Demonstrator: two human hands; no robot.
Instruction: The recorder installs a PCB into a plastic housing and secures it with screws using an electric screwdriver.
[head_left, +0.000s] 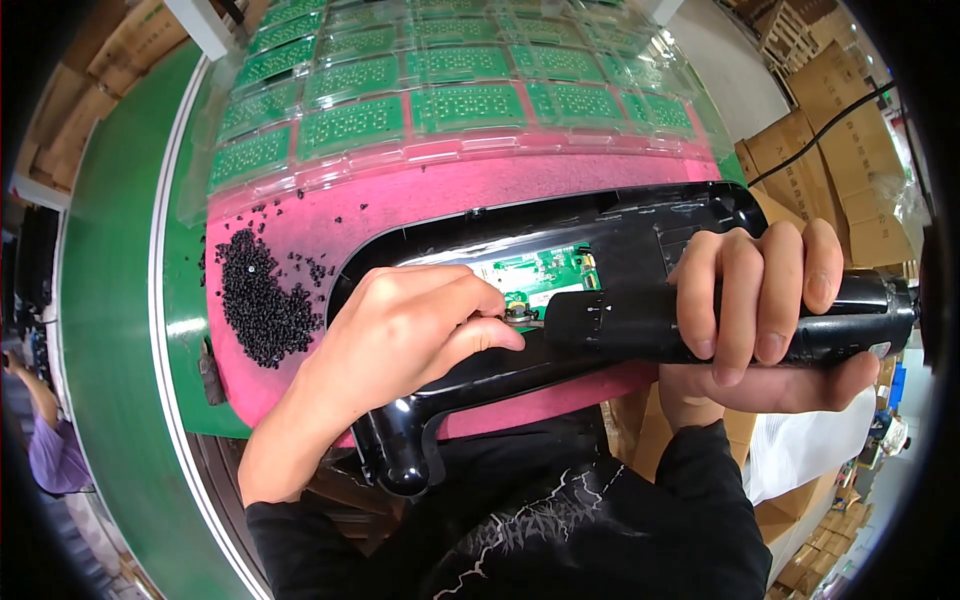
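My right hand (755,300) is wrapped round a black electric screwdriver (620,325), which lies level with its tip to the left. Close to that tip, the thumb and forefinger of my left hand (400,325) are pinched together. Whatever they grip, if anything, is too small and too hidden to name. Beneath both hands rests a large black plastic housing (630,212) with a curved outline and a short rounded arm at lower left. A green circuit board (550,270) sits in its middle, partly covered by my left fingers and the screwdriver.
Small black screws (255,300) lie heaped on the pink mat (600,165) to the left, some scattered around. Clear plastic trays (440,145) of green circuit boards stand at the back. Cardboard boxes (860,170) and a black cable (830,125) are at right. Another person (60,450) is far left.
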